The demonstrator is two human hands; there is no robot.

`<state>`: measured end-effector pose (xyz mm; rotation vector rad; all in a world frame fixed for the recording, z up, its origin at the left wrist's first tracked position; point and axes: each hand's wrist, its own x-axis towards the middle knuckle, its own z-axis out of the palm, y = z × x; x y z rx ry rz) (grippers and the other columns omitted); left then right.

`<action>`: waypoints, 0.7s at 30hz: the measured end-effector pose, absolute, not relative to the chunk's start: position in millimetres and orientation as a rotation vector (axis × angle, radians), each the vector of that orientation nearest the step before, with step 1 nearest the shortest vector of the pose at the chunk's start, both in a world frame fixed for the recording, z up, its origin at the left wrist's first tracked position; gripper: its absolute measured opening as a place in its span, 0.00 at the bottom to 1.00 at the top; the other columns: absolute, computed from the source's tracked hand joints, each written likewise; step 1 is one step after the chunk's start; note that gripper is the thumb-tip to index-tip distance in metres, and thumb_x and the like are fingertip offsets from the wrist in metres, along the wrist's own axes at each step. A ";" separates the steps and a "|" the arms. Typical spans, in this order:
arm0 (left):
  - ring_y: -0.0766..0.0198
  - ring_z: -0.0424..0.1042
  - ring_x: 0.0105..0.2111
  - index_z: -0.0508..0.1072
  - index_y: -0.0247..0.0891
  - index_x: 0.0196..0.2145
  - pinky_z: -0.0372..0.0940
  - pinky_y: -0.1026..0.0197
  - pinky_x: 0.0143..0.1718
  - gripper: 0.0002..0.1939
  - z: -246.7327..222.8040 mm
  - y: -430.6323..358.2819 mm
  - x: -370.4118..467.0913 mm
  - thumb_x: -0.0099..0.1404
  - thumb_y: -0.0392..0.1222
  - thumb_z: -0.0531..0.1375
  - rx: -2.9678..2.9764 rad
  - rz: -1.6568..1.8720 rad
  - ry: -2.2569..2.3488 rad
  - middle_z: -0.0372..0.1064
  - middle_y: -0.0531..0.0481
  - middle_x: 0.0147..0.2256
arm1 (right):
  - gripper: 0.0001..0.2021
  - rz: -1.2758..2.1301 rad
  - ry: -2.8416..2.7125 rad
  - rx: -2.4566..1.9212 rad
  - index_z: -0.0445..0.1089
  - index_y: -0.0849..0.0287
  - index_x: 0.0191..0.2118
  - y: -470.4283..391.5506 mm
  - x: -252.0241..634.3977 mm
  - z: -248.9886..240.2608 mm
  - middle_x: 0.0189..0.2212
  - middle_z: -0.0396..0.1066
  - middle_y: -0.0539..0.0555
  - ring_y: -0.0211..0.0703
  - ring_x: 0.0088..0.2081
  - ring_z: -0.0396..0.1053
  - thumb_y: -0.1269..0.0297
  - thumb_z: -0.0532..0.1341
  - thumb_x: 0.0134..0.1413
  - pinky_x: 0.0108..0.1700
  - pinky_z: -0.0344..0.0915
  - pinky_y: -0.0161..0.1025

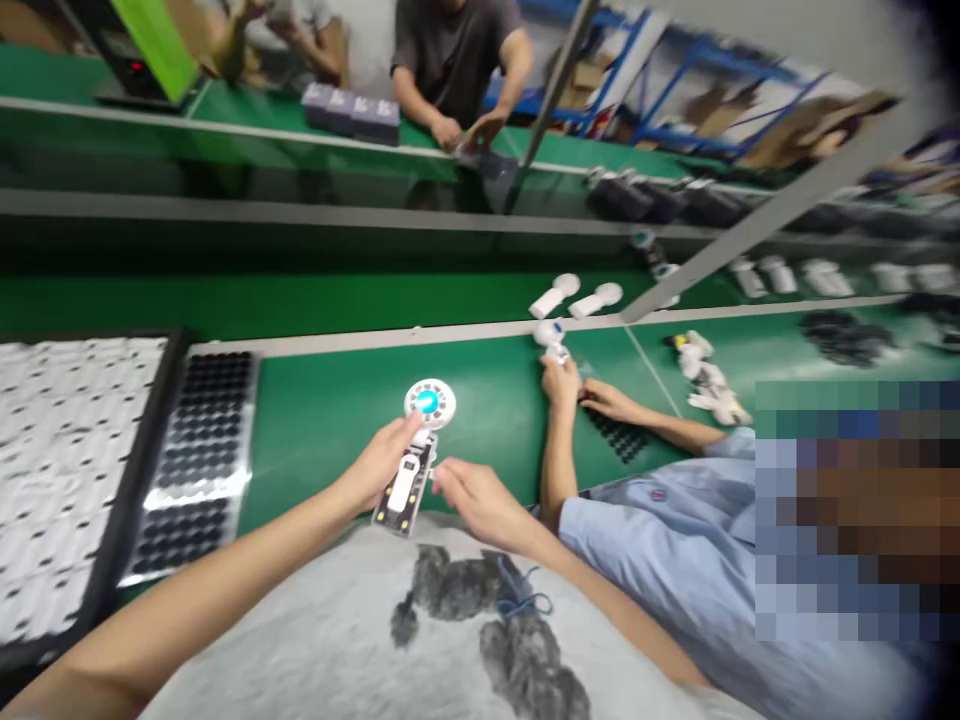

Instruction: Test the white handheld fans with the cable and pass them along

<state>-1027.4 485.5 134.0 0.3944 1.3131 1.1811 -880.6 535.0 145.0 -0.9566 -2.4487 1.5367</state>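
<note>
A white device [405, 485] with a round head, a bright blue centre and a dark, see-through lower body lies tilted in front of my body. My left hand [384, 458] is closed on its neck, just below the round head. To the right of the device, my right hand [474, 492] is closed at its side edge, thumb and index finger pressed together. Whatever may be between those fingertips is too small to make out. Green tabletop [322, 420] shows behind the device.
At the left stand a black-rimmed tray [174, 350] of white parts and a clear sheet [214, 430] of black discs. Close on the right, a person in a blue shirt [637, 530] handles a similar white part [551, 335]. Two white pieces [598, 300] lie beyond the rail.
</note>
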 end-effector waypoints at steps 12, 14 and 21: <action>0.71 0.58 0.18 0.61 0.36 0.27 0.54 0.68 0.17 0.23 132.5 487.9 -1033.6 0.55 0.62 0.52 0.399 1.244 1.387 0.57 0.55 0.20 | 0.15 1.519 -2.437 -0.958 0.59 0.59 0.26 530.9 -896.5 140.0 0.19 0.57 0.46 0.34 0.22 0.55 0.62 0.43 0.60 0.28 0.52 0.31; 0.71 0.58 0.18 0.61 0.36 0.27 0.54 0.68 0.17 0.23 130.3 489.1 -1035.9 0.55 0.62 0.52 0.395 1.249 1.386 0.57 0.55 0.20 | 0.15 1.532 -2.444 -0.957 0.59 0.59 0.26 532.5 -898.0 138.6 0.18 0.57 0.46 0.34 0.22 0.55 0.61 0.43 0.60 0.28 0.52 0.31; 0.69 0.61 0.23 0.65 0.37 0.31 0.59 0.67 0.24 0.23 136.2 489.8 -1043.1 0.50 0.61 0.58 0.374 1.196 1.400 0.62 0.54 0.25 | 0.16 1.634 -2.355 -1.026 0.62 0.59 0.26 536.1 -905.7 135.5 0.22 0.63 0.49 0.35 0.26 0.60 0.61 0.44 0.58 0.30 0.56 0.32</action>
